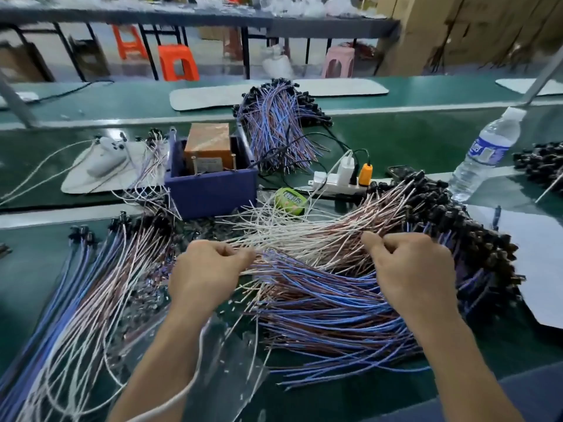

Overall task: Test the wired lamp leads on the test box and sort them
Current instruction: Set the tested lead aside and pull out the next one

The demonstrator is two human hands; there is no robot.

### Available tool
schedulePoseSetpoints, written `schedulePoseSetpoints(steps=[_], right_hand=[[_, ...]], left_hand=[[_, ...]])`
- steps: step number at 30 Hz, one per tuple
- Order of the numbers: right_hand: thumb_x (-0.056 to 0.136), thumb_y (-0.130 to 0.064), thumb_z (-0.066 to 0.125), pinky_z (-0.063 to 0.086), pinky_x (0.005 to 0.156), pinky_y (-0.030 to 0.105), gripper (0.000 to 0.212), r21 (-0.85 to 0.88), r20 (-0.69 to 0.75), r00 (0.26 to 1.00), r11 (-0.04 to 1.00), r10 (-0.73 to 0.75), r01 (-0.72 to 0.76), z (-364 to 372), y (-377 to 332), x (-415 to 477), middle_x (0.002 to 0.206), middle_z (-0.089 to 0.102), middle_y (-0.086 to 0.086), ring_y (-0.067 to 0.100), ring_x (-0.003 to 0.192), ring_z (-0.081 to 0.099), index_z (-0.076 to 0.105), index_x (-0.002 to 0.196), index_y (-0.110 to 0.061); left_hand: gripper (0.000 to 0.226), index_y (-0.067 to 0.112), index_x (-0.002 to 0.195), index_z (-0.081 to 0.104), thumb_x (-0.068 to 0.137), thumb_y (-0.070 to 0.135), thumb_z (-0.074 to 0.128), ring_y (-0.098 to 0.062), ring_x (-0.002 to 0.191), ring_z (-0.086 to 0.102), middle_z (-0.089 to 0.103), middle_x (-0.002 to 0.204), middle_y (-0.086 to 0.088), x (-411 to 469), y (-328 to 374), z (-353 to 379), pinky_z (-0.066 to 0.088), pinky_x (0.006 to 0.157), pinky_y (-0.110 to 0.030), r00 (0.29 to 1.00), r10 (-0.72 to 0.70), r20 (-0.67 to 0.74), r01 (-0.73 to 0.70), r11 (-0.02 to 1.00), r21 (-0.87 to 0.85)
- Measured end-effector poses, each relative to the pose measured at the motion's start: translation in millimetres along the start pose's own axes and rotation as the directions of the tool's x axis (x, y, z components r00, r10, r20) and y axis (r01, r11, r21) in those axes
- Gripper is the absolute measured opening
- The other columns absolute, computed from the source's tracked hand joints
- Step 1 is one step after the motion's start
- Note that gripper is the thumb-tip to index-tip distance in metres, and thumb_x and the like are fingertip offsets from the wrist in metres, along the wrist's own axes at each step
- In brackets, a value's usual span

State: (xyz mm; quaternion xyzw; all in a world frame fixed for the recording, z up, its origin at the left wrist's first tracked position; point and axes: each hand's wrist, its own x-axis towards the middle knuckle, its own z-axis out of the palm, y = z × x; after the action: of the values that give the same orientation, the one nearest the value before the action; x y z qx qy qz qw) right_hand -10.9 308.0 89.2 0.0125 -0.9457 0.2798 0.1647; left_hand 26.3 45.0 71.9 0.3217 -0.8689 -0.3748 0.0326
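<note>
Green matting (396, 141) is covering the long work table, and a blue test box (213, 190) is sitting on it with an orange-brown block (207, 141) standing inside. Just in front of the test box, a big pile of lamp leads (320, 293) is lying spread out, with white, brown and blue wires and black ends. The left hand (204, 275) is pinching a few white wires from this pile with curled fingers, and the right hand (414, 269) is curling round more wires of the same pile. Left of the test box and nearer, a second bunch of leads (100, 284) is lying in a long row. Behind the test box, a third bunch (277, 123) is lying. Right of the test box, a white power strip (338, 181) and a small green timer (291, 200) are lying, and further right a water bottle (484, 156) is standing. Far behind the test box, orange stools (178, 62) and a pink stool (338, 60) are standing on the floor, and brown cardboard boxes (457, 32) are standing stacked.
</note>
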Motion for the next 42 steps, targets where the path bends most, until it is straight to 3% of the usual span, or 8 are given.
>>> schedulePoseSetpoints(steps=[3, 5, 9, 16, 21, 28, 38, 42], right_hand=[[0.096, -0.05, 0.064, 0.041, 0.052, 0.037, 0.054, 0.136, 0.196, 0.969, 0.983, -0.151, 0.126, 37.2, -53.1, -2.7, 0.044, 0.052, -0.002, 0.016, 0.045, 0.05, 0.064, 0.057, -0.013], [0.094, -0.047, 0.064, 0.038, 0.051, 0.034, 0.054, 0.232, 0.279, 0.926, 0.954, -0.254, 0.192, 65.5, -91.9, -6.4, 0.044, 0.048, -0.004, 0.013, 0.045, 0.044, 0.054, 0.051, -0.016], [0.095, -0.042, 0.064, 0.028, 0.046, 0.026, 0.057, 0.32, 0.423, 0.811, 0.904, -0.403, 0.283, 121.8, -166.0, -16.7, 0.045, 0.039, -0.003, 0.012, 0.045, 0.037, 0.042, 0.051, -0.013], [0.095, -0.029, 0.058, 0.044, 0.05, 0.034, 0.034, 0.33, 0.625, 0.63, 0.887, -0.461, 0.321, 186.2, -249.0, -31.6, 0.06, 0.066, 0.001, 0.019, 0.053, 0.06, 0.067, 0.067, -0.012], [0.095, -0.029, 0.059, 0.047, 0.047, 0.035, 0.034, 0.349, 0.673, 0.595, 0.898, -0.439, 0.269, 204.4, -263.7, -35.6, 0.058, 0.068, 0.005, 0.019, 0.045, 0.054, 0.067, 0.067, -0.011], [0.092, -0.025, 0.057, 0.052, 0.049, 0.039, 0.027, 0.353, 0.697, 0.591, 0.911, -0.407, 0.211, 209.1, -263.8, -33.3, 0.062, 0.07, 0.006, 0.021, 0.047, 0.06, 0.069, 0.071, -0.012], [0.092, -0.025, 0.059, 0.045, 0.045, 0.03, 0.028, 0.434, 0.684, 0.583, 0.887, -0.439, 0.159, 197.7, -256.3, -34.7, 0.059, 0.067, 0.004, 0.008, 0.041, 0.045, 0.068, 0.066, -0.019], [0.096, -0.028, 0.063, 0.052, 0.058, 0.034, 0.026, 0.548, 0.709, 0.586, 0.829, -0.392, -0.108, 186.3, -258.7, -25.1, 0.072, 0.074, 0.005, 0.015, 0.058, 0.062, 0.076, 0.075, -0.018]], left_hand=[[0.03, 0.039, 0.061, 0.073, 0.075, 0.065, 0.077, -0.016, 0.064, 0.064, 0.065, 0.052, 0.012, 10.0, -22.0, -25.0, 0.044, 0.059, -0.028, 0.99, -0.058, -0.129, 0.056, 0.998, -0.014], [0.033, 0.035, 0.06, 0.072, 0.078, 0.063, 0.076, -0.013, 0.061, 0.058, 0.063, 0.057, 0.014, 15.7, -41.1, -42.0, 0.04, 0.057, -0.025, 0.96, -0.1, -0.26, 0.115, 0.992, 0.044], [0.022, 0.034, 0.107, 0.079, 0.086, 0.042, 0.078, -0.03, 0.075, 0.066, 0.078, 0.086, -0.002, 27.6, -87.6, -74.9, 0.049, 0.07, -0.034, 0.84, -0.07, -0.537, 0.157, 0.98, 0.119], [0.047, 0.023, 0.131, 0.07, 0.09, 0.046, 0.072, -0.033, 0.119, 0.062, 0.071, 0.126, -0.011, 76.1, -164.6, -123.4, 0.051, 0.101, -0.041, 0.852, -0.262, -0.453, 0.332, 0.94, 0.08], [0.025, 0.031, 0.105, 0.077, 0.092, 0.048, 0.065, -0.025, 0.1, 0.07, 0.075, 0.107, 0.002, 99.0, -170.9, -125.0, 0.046, 0.072, -0.031, 0.876, -0.203, -0.438, 0.37, 0.865, 0.338], [0.03, 0.02, 0.098, 0.073, 0.09, 0.048, 0.068, -0.028, 0.092, 0.07, 0.074, 0.097, -0.005, 120.2, -174.6, -123.1, 0.042, 0.066, -0.03, 0.846, -0.222, -0.484, 0.433, 0.816, 0.383], [0.036, 0.017, 0.068, 0.05, 0.087, 0.037, 0.072, -0.026, 0.072, 0.054, 0.058, 0.072, -0.002, 155.5, -162.0, -140.8, 0.039, 0.061, -0.03, 0.856, -0.273, -0.439, 0.427, 0.852, 0.304], [0.031, 0.024, 0.063, 0.072, 0.08, 0.048, 0.073, -0.013, 0.057, 0.056, 0.063, 0.06, 0.008, 134.6, -143.9, -160.9, 0.036, 0.052, -0.022, 0.854, -0.192, -0.484, 0.296, 0.943, 0.148]])
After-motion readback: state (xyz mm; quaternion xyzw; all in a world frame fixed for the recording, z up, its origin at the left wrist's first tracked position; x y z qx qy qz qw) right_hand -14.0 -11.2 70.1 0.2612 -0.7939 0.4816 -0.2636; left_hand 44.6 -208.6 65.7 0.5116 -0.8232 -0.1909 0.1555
